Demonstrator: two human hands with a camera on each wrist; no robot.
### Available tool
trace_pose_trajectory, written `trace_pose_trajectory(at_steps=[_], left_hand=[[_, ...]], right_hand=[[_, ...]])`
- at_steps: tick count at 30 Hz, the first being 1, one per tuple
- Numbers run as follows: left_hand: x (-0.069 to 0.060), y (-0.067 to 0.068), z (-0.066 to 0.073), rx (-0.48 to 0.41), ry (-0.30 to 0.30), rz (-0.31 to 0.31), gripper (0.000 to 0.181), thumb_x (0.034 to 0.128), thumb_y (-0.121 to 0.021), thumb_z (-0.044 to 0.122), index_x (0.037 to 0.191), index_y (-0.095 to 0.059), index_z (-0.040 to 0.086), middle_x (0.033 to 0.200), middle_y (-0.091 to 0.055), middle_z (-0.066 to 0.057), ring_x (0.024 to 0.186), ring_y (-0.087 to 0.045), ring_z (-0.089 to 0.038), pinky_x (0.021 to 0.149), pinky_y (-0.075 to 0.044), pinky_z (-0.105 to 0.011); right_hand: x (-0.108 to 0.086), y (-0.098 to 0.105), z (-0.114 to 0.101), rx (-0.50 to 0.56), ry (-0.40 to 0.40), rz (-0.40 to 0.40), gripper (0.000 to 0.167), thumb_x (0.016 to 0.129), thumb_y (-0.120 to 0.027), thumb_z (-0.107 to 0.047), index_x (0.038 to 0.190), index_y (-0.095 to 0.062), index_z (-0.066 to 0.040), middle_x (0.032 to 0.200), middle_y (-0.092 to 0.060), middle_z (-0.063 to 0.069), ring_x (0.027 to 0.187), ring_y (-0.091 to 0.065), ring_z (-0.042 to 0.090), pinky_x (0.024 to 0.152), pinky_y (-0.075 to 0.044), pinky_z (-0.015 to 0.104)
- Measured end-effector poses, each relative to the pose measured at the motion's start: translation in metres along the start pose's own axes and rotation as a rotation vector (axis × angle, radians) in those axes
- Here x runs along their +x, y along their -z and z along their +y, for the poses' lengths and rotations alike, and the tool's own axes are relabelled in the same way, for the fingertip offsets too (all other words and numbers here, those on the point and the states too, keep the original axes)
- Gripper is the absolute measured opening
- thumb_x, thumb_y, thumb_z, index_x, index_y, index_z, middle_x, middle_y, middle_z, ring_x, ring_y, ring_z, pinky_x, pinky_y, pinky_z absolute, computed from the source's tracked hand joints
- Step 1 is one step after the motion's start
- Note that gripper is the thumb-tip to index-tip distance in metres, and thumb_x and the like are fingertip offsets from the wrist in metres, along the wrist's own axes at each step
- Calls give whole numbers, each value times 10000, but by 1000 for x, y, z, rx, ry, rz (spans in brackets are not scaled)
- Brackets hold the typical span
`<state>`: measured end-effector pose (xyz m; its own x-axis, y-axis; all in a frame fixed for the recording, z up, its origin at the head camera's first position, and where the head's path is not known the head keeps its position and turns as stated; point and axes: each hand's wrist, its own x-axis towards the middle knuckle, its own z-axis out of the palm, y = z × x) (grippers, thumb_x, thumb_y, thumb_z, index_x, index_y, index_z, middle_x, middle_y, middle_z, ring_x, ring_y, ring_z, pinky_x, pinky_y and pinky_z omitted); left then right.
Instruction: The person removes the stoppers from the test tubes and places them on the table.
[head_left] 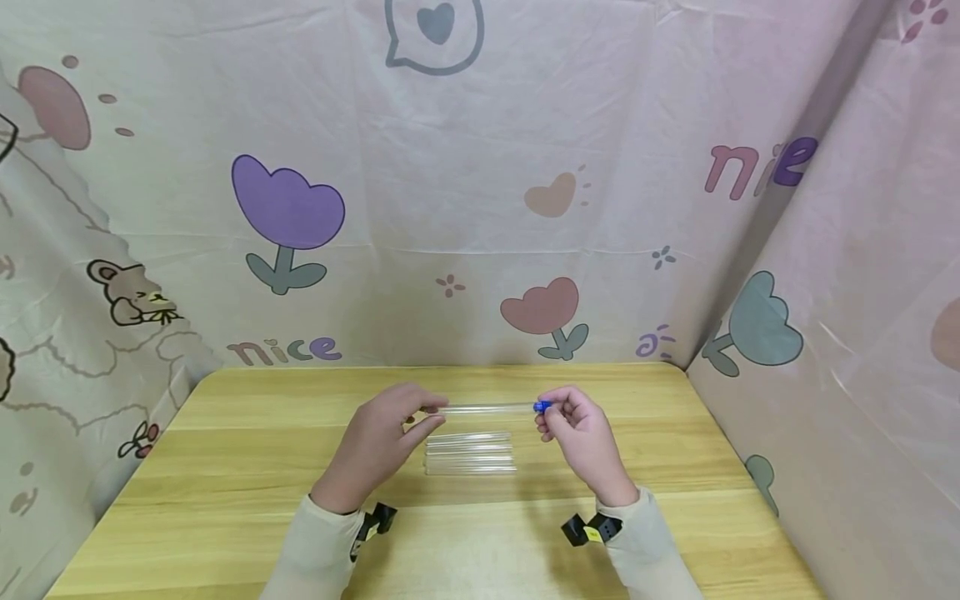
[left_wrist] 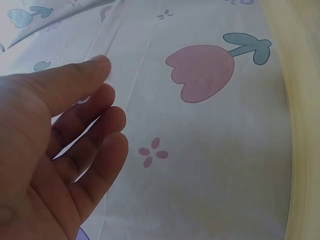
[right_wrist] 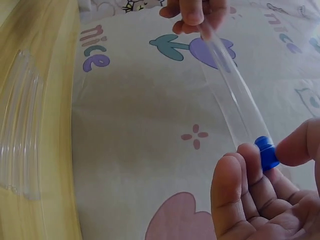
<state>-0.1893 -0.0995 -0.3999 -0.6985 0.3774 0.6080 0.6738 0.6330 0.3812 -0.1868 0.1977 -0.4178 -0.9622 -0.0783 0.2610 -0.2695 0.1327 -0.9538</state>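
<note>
A clear test tube (head_left: 489,408) is held level above the table, with a blue cap (right_wrist: 268,155) at its right end. The left hand (head_left: 386,429) pinches the tube's left end between thumb and fingers; in the left wrist view the left hand (left_wrist: 75,125) hides the tube. At the other end, the thumb and fingers of the right hand (head_left: 585,437) pinch the blue cap, which sits at the tube's mouth. How deep the cap sits I cannot tell. Several clear tubes (head_left: 470,455) lie side by side on the table, just nearer than the held one.
The wooden table (head_left: 247,467) meets a printed cloth (head_left: 420,208) at its back and sides. Each sleeved wrist wears a small black camera, one at the left wrist (head_left: 372,527) and one at the right wrist (head_left: 588,530).
</note>
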Motion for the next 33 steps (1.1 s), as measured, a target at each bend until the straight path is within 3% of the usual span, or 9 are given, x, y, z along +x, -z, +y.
trace_pose_trajectory(at_steps=[4, 9, 16, 24, 33], left_hand=[[-1, 0, -1, 12, 5, -7, 236, 900, -826, 211, 1130, -774, 204, 990, -705, 133, 831, -612, -34, 713, -550, -241], [-1, -1, -2, 25, 14, -21, 232, 893, -834, 221, 1117, -776, 200, 992, -715, 118, 848, -605, -1, 714, -551, -234], [-1, -1, -2, 38, 8, -38, 226, 885, -844, 237, 1098, -780, 198, 977, -721, 118, 847, -629, -11, 717, -561, -233], [-1, 0, -1, 26, 18, -71, 229, 888, -841, 257, 1099, -782, 191, 952, -716, 106, 799, -581, -1, 683, -546, -210], [-1, -1, -2, 39, 11, -47, 192, 935, -786, 276, 1105, -772, 188, 965, -704, 127, 782, -582, -12, 671, -530, -210]], right_hand=[[0, 0, -1, 37, -16, 12, 94, 1049, -555, -37, 1083, -604, 35, 944, -655, 254, 798, -671, 226, 720, -612, 320], [0, 0, 0, 42, 13, 2, 147, 1064, -581, -111, 1047, -592, 34, 923, -648, 205, 801, -666, 252, 721, -605, 313], [0, 1, 2, 41, 43, 10, 127, 1067, -567, -88, 1046, -588, 36, 923, -638, 213, 776, -653, 171, 722, -595, 297], [1, 0, 1, 33, 31, 42, 128, 1068, -564, -89, 1032, -590, 32, 908, -637, 229, 768, -650, 237, 699, -594, 291], [1, -1, 0, 28, 27, 40, 134, 1069, -568, -100, 1029, -592, 26, 911, -638, 245, 758, -636, 166, 690, -589, 278]])
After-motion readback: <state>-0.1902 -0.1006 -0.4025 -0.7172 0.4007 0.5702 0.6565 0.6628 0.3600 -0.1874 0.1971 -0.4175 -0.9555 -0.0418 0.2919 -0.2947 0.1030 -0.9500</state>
